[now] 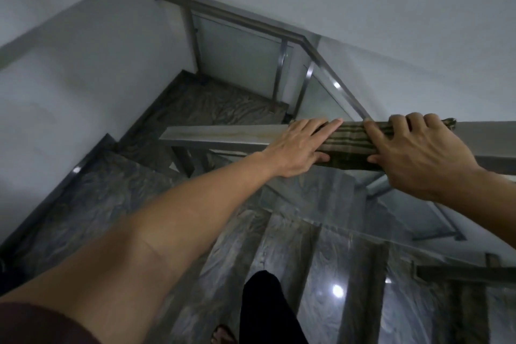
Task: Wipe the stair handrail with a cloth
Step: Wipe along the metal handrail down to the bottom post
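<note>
A flat metal handrail [223, 134] runs across the middle of the view, with a smeared, dusty top. A green striped cloth [350, 142] is draped over the rail and hangs down its near side. My left hand [301, 145] lies flat on the cloth's left end, fingers stretched along the rail, thumb under the near edge. My right hand [418, 153] presses on the cloth's right part, fingers curled over the far edge, thumb on the near side. The cloth's far tip [449, 123] sticks out beyond my right hand.
Glass panels [240, 58] in metal posts stand under the rails. A lower handrail [329, 64] descends to the landing at the back. Dark marbled steps [293, 246] drop below me; my dark trouser leg [265, 307] and foot stand on one. White walls close both sides.
</note>
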`<state>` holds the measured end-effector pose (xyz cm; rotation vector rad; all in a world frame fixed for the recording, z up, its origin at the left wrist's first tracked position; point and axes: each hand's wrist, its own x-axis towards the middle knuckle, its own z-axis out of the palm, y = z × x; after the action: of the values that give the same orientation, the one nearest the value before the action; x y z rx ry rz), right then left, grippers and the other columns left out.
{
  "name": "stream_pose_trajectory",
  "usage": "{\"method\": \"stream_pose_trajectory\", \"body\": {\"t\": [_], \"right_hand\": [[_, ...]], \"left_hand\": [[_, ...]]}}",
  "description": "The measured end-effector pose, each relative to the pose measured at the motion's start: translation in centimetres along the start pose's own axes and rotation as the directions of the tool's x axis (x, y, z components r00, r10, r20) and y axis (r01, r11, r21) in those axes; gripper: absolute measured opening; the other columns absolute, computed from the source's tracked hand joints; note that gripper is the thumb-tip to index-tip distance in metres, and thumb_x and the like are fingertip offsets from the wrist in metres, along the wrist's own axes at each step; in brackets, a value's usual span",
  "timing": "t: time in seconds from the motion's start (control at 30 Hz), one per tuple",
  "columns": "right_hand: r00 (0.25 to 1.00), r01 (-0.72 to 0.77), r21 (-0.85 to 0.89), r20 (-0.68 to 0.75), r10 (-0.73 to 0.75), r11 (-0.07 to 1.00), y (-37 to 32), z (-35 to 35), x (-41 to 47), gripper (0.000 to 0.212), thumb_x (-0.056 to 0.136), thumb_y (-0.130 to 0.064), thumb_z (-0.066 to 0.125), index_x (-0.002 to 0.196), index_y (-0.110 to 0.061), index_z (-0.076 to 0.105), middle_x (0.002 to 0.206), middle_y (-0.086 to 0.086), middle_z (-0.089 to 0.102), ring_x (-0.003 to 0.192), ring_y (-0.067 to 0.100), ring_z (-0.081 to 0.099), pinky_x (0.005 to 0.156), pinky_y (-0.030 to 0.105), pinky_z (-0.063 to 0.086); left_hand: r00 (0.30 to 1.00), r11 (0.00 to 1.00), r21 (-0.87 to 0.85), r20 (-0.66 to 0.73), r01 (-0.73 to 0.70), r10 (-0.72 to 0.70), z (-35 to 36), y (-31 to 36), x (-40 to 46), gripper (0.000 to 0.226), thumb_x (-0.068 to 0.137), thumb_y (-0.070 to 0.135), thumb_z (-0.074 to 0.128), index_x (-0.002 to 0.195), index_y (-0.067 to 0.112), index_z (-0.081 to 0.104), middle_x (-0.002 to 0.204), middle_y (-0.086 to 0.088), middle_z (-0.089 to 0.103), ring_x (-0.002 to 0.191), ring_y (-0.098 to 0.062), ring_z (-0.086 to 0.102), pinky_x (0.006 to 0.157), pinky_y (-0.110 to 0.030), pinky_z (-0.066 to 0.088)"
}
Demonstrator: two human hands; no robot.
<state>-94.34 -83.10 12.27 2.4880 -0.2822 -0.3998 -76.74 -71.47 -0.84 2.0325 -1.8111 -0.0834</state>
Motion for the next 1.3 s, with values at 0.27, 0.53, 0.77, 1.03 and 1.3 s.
{"method": "stream_pose_trajectory", "body": {"t": [0.27, 0.53, 0.77, 1.03, 1.3], "right_hand": [[0.999, -0.013, 0.009, 0.031, 0.013, 1.0, -8.4, -0.8, 6.5, 0.066, 0.091, -0.052, 0.014, 0.143, -0.01, 0.017, 0.118, 0.024, 0.054, 0.097, 0.037, 0.056, 0.083, 0.048, 0.047], [1.0, 0.0, 0.043, -0.012, 0.001, 0.999, -16.9, -0.9, 13.9, 0.067, 0.091, -0.053, 0.013, 0.143, -0.012, 0.02, 0.119, 0.022, 0.054, 0.099, 0.036, 0.056, 0.085, 0.046, 0.047], [1.0, 0.0, 0.073, -0.018, 0.001, 0.997, -25.3, -1.7, 20.8, 0.065, 0.092, -0.049, 0.022, 0.142, -0.008, 0.027, 0.112, 0.023, 0.055, 0.091, 0.036, 0.055, 0.078, 0.045, 0.043], [1.0, -0.023, 0.107, -0.015, 0.025, 0.994, -32.0, -2.2, 26.8, 0.066, 0.092, -0.051, 0.023, 0.143, -0.009, 0.024, 0.115, 0.023, 0.054, 0.094, 0.036, 0.054, 0.081, 0.046, 0.043], [0.997, -0.071, 0.106, -0.002, 0.072, 0.992, -39.3, -2.1, 32.8, 0.069, 0.09, -0.055, 0.012, 0.144, -0.013, 0.023, 0.121, 0.021, 0.054, 0.1, 0.035, 0.055, 0.088, 0.047, 0.045]], "left_hand": [[1.0, 1.0, -0.007, -0.014, -0.028, 0.028, 2.0, -9.1, -5.2, 0.075, 0.091, 0.036, 0.053, 0.15, 0.013, 0.013, 0.143, -0.017, 0.037, 0.127, -0.032, 0.037, 0.111, -0.044, 0.029], [1.0, 1.0, -0.008, 0.009, -0.003, 0.003, 3.6, -18.8, -10.5, 0.075, 0.092, 0.035, 0.051, 0.15, 0.013, 0.01, 0.144, -0.017, 0.033, 0.128, -0.032, 0.035, 0.113, -0.045, 0.028], [0.998, 0.998, 0.023, 0.031, 0.054, -0.055, 4.6, -27.4, -15.8, 0.073, 0.093, 0.033, 0.05, 0.15, 0.011, 0.01, 0.144, -0.017, 0.033, 0.13, -0.032, 0.033, 0.115, -0.046, 0.025], [0.999, 1.0, 0.009, 0.045, 0.029, -0.03, 6.0, -35.7, -19.6, 0.073, 0.093, 0.035, 0.049, 0.15, 0.013, 0.008, 0.145, -0.015, 0.031, 0.129, -0.029, 0.03, 0.114, -0.043, 0.022], [1.0, 1.0, -0.012, -0.021, -0.015, 0.014, 8.0, -43.9, -23.6, 0.075, 0.09, 0.034, 0.053, 0.15, 0.011, 0.012, 0.142, -0.015, 0.035, 0.124, -0.032, 0.037, 0.11, -0.046, 0.032]]}}
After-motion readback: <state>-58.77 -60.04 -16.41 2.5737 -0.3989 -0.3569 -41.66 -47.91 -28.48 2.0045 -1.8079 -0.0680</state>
